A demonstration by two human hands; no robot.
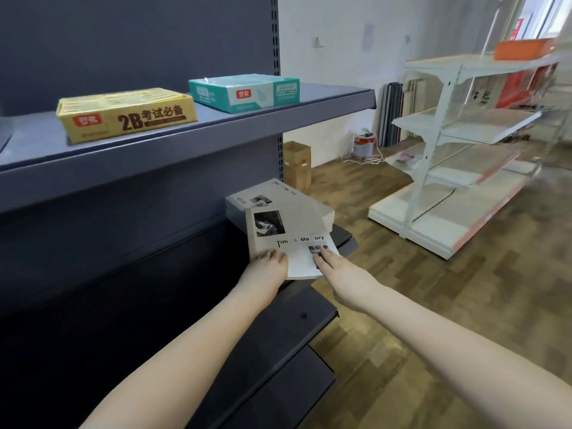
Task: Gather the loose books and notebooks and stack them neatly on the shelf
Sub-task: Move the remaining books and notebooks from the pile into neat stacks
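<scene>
- Top notebook (291, 233), grey cover printed "Time & Memory": lies on the lower shelf (345, 239) of the dark unit, skewed. Its far end overlaps the stack of notebooks (272, 196) behind it, and its near end juts past the shelf front towards me.
- My left hand (267, 267): at the near left corner of the notebook, fingers (272, 254) curled onto the cover edge and holding it. The thumb is hidden, so I cannot tell how it sits beneath.
- My right hand (343, 274): fingers (320, 257) straight and slightly spread, lying flat on the near right part of the cover, tips by the small photograph.
- Stack: same cover design, squared at the shelf's right end.
- Upper shelf (185, 144): yellow box (127, 114) marked "2B" and teal box (244, 92), apart.
- Beyond: cardboard box (297, 164) on the wooden floor, white shelving (458, 134) well apart.
</scene>
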